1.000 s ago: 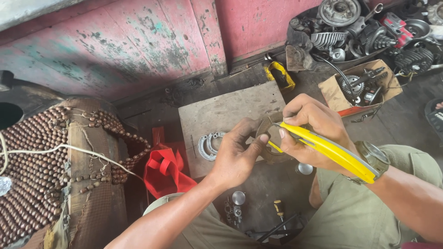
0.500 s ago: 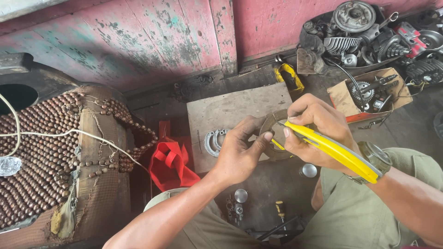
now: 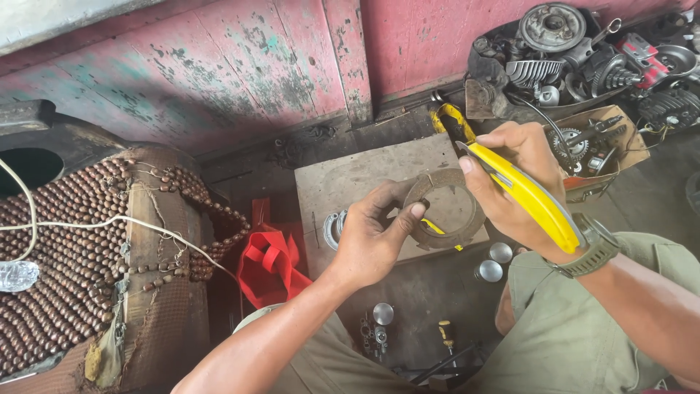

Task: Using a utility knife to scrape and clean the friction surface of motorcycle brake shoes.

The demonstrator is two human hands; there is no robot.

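My left hand point(image 3: 375, 232) pinches the left edge of a flat brown ring-shaped disc point(image 3: 458, 191), holding it up over a wooden board point(image 3: 343, 182). My right hand point(image 3: 514, 175) grips a yellow utility knife point(image 3: 529, 195), its tip pointing up-left near the ring's upper right rim. A watch sits on my right wrist. A metal bearing-like round part point(image 3: 332, 228) lies on the board just left of my left hand.
A red bag point(image 3: 271, 264) lies left of the board. A seat with a wooden bead cover point(image 3: 65, 255) fills the left side. Engine parts point(image 3: 583, 58) and a cardboard box of tools point(image 3: 609, 142) sit at the upper right. Small metal cups point(image 3: 494, 263) and a screwdriver point(image 3: 446, 337) rest on the floor.
The ring has been turned to face the camera and now shows as an open circle. My right hand with the knife has risen slightly to the ring's upper right.
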